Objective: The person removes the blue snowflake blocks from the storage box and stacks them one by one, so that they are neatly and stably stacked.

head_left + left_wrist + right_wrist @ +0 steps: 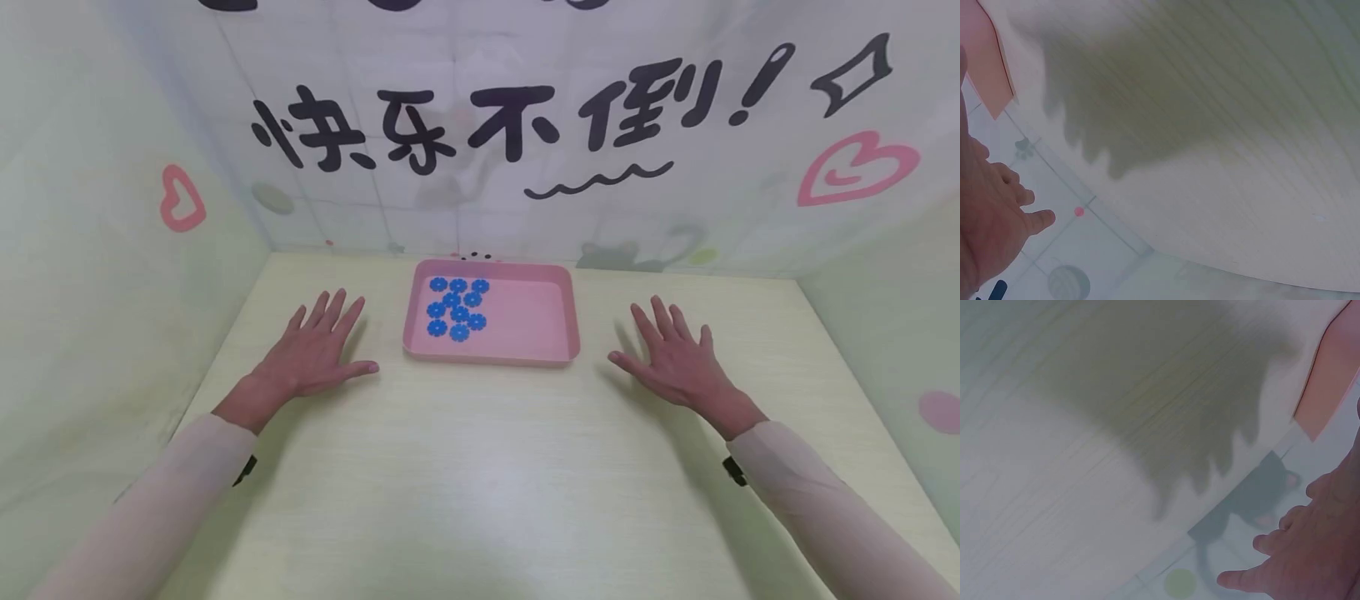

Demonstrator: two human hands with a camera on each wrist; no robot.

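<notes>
A shallow pink tray (525, 321) lies on the table near the back wall. Several small blue flower-shaped discs (459, 313) are grouped in its left half. To the left of the tray, my left hand (311, 350) is held palm down with fingers spread, touching nothing. My right hand (678, 358) mirrors it on the other side, fingers also spread and holding nothing. Both wrist views show the hand's shadow on the table and a corner of the tray (994, 81). The discs are not visible in the wrist views.
The pale wood-grain table (480, 467) is bounded behind by a white printed cloth (480, 192) with black characters. Pale side panels (97, 275) stand at left and right. A dark band piece (735, 471) shows under each sleeve.
</notes>
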